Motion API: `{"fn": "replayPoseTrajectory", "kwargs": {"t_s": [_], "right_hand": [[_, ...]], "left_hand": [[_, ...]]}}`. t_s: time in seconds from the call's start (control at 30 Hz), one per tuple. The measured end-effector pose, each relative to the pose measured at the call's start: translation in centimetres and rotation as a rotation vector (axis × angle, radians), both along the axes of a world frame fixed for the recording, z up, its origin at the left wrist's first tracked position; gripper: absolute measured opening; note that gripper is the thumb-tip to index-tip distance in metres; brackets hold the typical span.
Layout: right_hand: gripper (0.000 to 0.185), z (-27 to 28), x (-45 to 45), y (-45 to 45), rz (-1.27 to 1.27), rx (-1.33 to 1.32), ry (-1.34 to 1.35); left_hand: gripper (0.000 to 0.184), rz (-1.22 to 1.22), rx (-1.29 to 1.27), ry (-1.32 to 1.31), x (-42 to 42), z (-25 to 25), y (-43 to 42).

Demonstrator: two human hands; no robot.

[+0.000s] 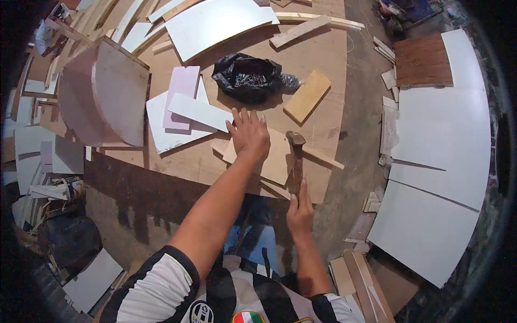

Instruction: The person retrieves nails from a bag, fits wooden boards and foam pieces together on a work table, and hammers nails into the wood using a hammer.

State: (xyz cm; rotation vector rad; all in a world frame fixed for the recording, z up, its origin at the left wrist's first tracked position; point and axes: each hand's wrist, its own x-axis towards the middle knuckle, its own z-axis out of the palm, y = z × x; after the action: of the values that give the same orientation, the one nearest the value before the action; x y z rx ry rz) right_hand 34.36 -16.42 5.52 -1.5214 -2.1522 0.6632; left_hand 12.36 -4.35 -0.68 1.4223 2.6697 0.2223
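My left hand [250, 135] lies flat with its fingers stretched out, over a thin tan board [277, 159] and at the right end of a narrow white board [198, 111]. In my right hand [300, 215] is a hammer [297, 161], gripped by its wooden handle with the head pointing away from me. Wooden strips [323, 157] stick out from under the tan board. Beyond my left hand sits a black plastic bag [226, 72], open at the top, with what look like nails [252, 79] inside. A yellowish wood block [308, 96] lies to its right.
The plywood worktop [328, 129] also carries a pinkish board [182, 86], a large white panel [215, 27] and a wood piece [299, 32]. A curved wooden frame [107, 94] stands at the left. Large white panels [436, 134] lie on the right, beyond the floor.
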Motion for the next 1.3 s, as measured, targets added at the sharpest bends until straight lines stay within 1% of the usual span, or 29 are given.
{"fn": "replayPoseTrajectory", "kwargs": {"t_s": [0.03, 0.1, 0.13, 0.2, 0.23, 0.3, 0.33, 0.4, 0.43, 0.5, 0.53, 0.6, 0.63, 0.7, 0.73, 0.8, 0.83, 0.9, 0.93, 1.0, 1.03, 1.1, 1.13, 1.2, 1.23, 1.27, 1.3], "right_hand": [[0.07, 0.1, 0.0, -0.1, 0.0, -0.01, -0.004], [0.069, 0.1, -0.5, 0.7, -0.031, -0.223, -0.084], [0.069, 0.3, -0.5, 1.2, -0.027, -0.209, -0.08], [0.069, 1.0, -0.4, 1.0, 0.003, 0.003, 0.011], [0.069, 0.8, -0.5, 1.1, 0.006, 0.001, 0.011], [0.068, 0.7, -0.7, 0.6, -0.052, -0.19, -0.09], [0.068, 1.2, -0.7, 0.7, -0.057, -0.185, -0.09], [0.06, 2.4, -0.8, 1.7, -0.079, -0.33, -0.029], [0.06, 2.4, -0.8, 1.3, -0.079, -0.333, -0.03], [0.059, 2.3, -0.7, 0.5, -0.103, -0.25, 0.032], [0.059, 2.3, -0.6, 0.2, -0.105, -0.259, 0.031], [0.058, 1.7, -0.6, 1.4, -0.098, -0.366, -0.017], [0.058, 1.3, -0.5, 1.7, -0.091, -0.357, -0.015], [0.066, 1.2, -0.1, 0.7, -0.027, -0.112, 0.003], [0.066, 1.1, -0.1, 0.7, -0.026, -0.119, 0.0], [0.063, 0.9, -0.7, 1.1, -0.051, -0.317, -0.083], [0.063, 0.5, -0.6, 1.7, -0.049, -0.299, -0.074], [0.056, 0.4, 0.5, 2.1, -0.144, -0.376, 0.119], [0.056, 0.5, 0.9, 2.4, -0.145, -0.376, 0.118], [0.051, 0.6, 1.4, 3.6, -0.238, -0.218, 0.033], [0.051, 0.5, 1.8, 4.4, -0.239, -0.219, 0.037], [0.051, 0.3, 2.5, 6.6, -0.208, -0.232, -0.017], [0.051, 0.3, 2.7, 8.3, -0.212, -0.221, -0.002], [0.048, 0.5, 2.6, 10.4, -0.265, -0.173, -0.077], [0.048, 0.3, 2.6, 11.5, -0.265, -0.173, -0.07], [0.048, -0.1, 2.5, 12.8, -0.287, -0.152, -0.085], [0.049, -0.3, 2.3, 13.9, -0.31, -0.129, -0.099]], "left_hand": [[0.043, 0.0, -0.01, -0.004, 0.1, 0.0, -0.4], [0.044, -0.01, 0.01, 0.009, 0.0, 0.4, -0.3], [0.044, -0.006, 0.024, 0.014, 0.0, 0.1, 0.2], [0.044, -0.012, 0.021, 0.053, 0.0, -0.3, -0.1], [0.044, -0.009, 0.02, 0.053, -0.1, -0.2, 0.0], [0.045, -0.027, -0.018, 0.04, 0.0, 0.2, -0.3], [0.045, -0.032, -0.013, 0.039, 0.1, 0.2, -0.3], [0.045, -0.026, -0.023, 0.036, 0.1, 0.2, -0.2], [0.045, -0.026, -0.025, 0.035, 0.0, 0.2, -0.2], [0.045, -0.03, -0.024, 0.009, -0.1, 0.2, -0.3], [0.045, -0.032, -0.034, 0.007, 0.0, 0.2, -0.8], [0.045, -0.024, 0.008, 0.028, 0.0, 0.1, -0.2], [0.045, -0.017, 0.017, 0.032, -0.1, 0.0, 0.2], [0.045, -0.014, -0.006, 0.001, 0.0, 0.0, -0.1], [0.045, -0.013, -0.013, -0.002, 0.1, 0.0, -0.4], [0.043, -0.067, -0.045, 0.066, -0.2, 0.3, -0.5], [0.043, -0.065, -0.027, 0.075, -0.3, 0.4, 0.2], [0.041, -0.007, 0.057, -0.053, 0.0, 0.1, -0.1], [0.041, -0.007, 0.057, -0.054, 0.1, -0.2, -0.1], [0.04, -0.025, 0.187, -0.104, -0.1, -0.4, -0.4], [0.04, -0.027, 0.187, -0.1, -0.3, -0.3, -0.5], [0.044, -0.018, 0.312, -0.286, -0.7, 0.4, -0.7], [0.044, -0.027, 0.324, -0.274, -0.6, 1.1, -0.4], [0.049, -0.123, 0.326, -0.184, -0.5, 2.2, -2.4], [0.062, -0.134, 0.155, -0.123, -0.9, 1.7, -3.3], [0.062, -0.132, 0.155, -0.11, -0.9, 1.4, -4.5], [0.068, -0.099, 0.067, -0.091, -1.0, 1.2, -5.9]]}}
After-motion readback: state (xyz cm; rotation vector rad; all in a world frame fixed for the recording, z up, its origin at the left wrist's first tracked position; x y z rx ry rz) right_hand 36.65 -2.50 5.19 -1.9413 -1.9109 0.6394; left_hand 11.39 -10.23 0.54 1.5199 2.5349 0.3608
